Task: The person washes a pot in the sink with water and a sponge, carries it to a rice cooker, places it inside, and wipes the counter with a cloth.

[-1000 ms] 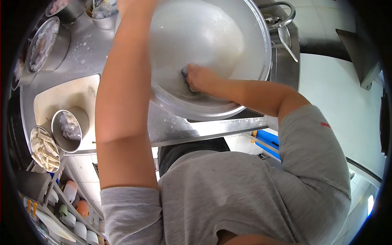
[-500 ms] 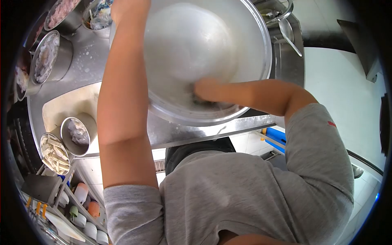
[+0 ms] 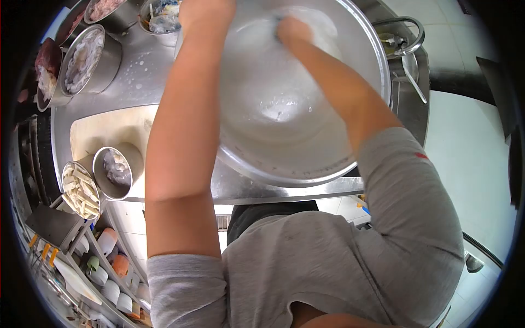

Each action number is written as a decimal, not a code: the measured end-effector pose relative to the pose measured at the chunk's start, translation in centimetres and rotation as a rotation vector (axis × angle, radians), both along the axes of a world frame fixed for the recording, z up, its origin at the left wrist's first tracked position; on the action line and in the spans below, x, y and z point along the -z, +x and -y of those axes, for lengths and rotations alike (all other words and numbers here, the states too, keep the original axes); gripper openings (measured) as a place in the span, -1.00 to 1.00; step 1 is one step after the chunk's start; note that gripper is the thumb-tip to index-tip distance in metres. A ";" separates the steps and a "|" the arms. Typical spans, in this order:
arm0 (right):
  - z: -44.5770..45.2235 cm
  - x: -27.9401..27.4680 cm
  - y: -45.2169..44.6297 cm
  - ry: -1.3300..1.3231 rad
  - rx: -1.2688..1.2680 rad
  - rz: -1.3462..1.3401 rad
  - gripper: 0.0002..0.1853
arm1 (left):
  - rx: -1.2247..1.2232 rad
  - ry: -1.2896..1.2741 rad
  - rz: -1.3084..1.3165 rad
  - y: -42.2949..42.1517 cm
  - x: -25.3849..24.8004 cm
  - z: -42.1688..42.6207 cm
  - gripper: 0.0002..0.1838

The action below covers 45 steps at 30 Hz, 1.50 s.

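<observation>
A wide, shiny metal basin (image 3: 328, 142) fills the upper middle of the view, its inside wet, with a little water and foam glinting at the bottom. My right hand (image 3: 295, 31) is inside it, pressed to the far wall. Its fingers are closed over a small dark thing, too blurred to name. At the basin's far left edge is my left hand (image 3: 208, 10), with the arm stretched straight. The top of the view cuts off its fingers, so its grip is hidden. A loop handle (image 3: 416, 37) sticks out from the basin's right side.
Left of my left arm are a cutting board (image 3: 87, 128), a cup of pale strips (image 3: 80, 190) and a metal cup (image 3: 115, 172). Metal tubs of raw food (image 3: 90, 60) stand farther back. A ladle (image 3: 414, 79) lies at right; shelved bottles (image 3: 109, 240) are below.
My right hand has swept from the basin's near wall to its far wall, straightening the arm. My left hand stays at the far left edge. The whole view has shifted and turned slightly.
</observation>
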State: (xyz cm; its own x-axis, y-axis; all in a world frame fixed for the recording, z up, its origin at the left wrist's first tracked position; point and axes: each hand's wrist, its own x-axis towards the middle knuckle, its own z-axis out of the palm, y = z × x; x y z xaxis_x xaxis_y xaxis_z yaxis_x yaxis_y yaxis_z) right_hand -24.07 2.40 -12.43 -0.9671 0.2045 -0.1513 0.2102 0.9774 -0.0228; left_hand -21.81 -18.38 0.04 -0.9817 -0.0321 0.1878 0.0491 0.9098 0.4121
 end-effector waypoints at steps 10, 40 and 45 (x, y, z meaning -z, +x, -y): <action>-6.4 -4.5 20.6 0.039 -0.560 0.474 -0.78 | 0.004 0.094 -0.076 0.5 0.6 -0.2 -0.68; 8.0 5.9 8.9 0.339 -1.067 -0.050 -0.67 | -0.073 0.047 0.011 -0.1 0.1 0.4 -0.66; 6.7 1.7 10.4 0.014 -1.087 0.183 -0.66 | -0.058 0.021 -0.022 -0.2 0.6 0.3 -0.66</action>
State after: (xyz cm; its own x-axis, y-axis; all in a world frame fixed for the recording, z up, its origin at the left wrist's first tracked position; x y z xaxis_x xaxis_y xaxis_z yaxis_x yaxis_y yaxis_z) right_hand -13.70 -4.33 -14.10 -0.5956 -0.7389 -0.3151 -0.7628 0.6432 -0.0664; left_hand -22.04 -18.66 -0.56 -0.9738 -0.0928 0.2077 0.0058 0.9025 0.4306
